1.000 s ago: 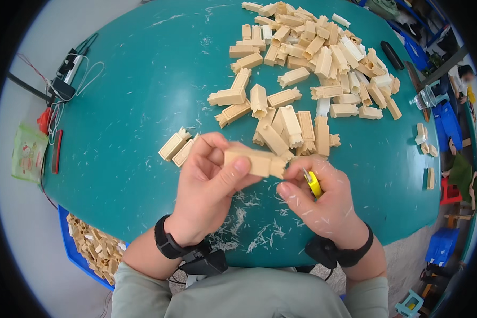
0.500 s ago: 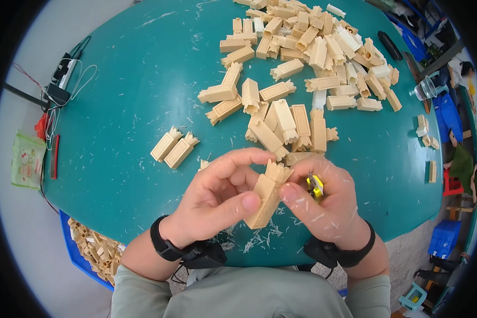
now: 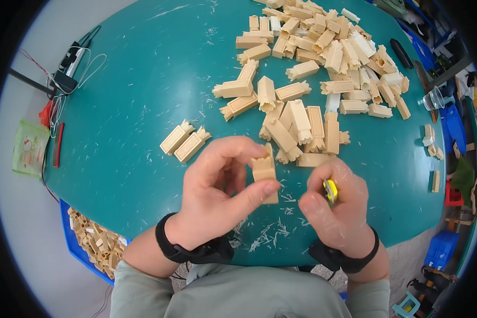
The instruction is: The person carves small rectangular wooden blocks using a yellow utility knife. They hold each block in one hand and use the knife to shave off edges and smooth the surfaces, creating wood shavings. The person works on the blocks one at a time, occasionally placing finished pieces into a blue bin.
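While the left hand pinches a pale rectangular wooden block upright between thumb and fingertips, just above the round teal table, the right hand is curled shut around a small yellow-handled cutting tool just beside it. With a blade so near the thumb pressed along the block's side, a slip on the grain could likely nick that thumb; the light pinch might also let the block twist or drop among the pale wood shavings. The block is light, unpainted wood with a jagged, notched top end and smooth long faces, matching the scattered heap of similar notched wooden blocks farther across the table.
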`<state>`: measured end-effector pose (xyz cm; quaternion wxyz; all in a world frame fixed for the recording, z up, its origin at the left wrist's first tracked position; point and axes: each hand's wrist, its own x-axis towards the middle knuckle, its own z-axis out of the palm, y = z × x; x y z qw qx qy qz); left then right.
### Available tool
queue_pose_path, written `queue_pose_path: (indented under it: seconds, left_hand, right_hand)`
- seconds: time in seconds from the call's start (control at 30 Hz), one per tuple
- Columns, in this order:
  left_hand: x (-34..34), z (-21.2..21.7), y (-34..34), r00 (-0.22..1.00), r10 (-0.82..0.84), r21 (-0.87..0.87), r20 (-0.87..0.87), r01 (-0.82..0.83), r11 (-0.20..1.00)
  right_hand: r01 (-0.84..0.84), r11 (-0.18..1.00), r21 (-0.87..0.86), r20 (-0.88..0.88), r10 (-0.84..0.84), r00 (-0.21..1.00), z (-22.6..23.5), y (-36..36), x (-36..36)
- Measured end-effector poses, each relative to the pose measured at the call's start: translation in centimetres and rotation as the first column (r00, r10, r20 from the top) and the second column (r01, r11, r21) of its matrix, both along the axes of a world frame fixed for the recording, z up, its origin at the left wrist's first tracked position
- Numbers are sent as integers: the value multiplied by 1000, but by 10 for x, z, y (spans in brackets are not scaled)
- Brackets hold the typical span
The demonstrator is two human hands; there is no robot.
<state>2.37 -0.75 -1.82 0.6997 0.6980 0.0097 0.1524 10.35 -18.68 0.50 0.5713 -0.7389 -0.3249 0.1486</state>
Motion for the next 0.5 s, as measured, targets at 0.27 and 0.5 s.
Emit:
queue_pose_path:
  seconds: [0.27,0.5]
  left_hand:
    - [6,0,-9,985,87,-195,149,-57,979]
    - [1,-3,-8,939,11,279,344,-113,954]
  right_hand:
    - [-61,996,-72,110,69,992,2,3,-5]
    - [-7,997,-72,221,22,975,-2,3,-5]
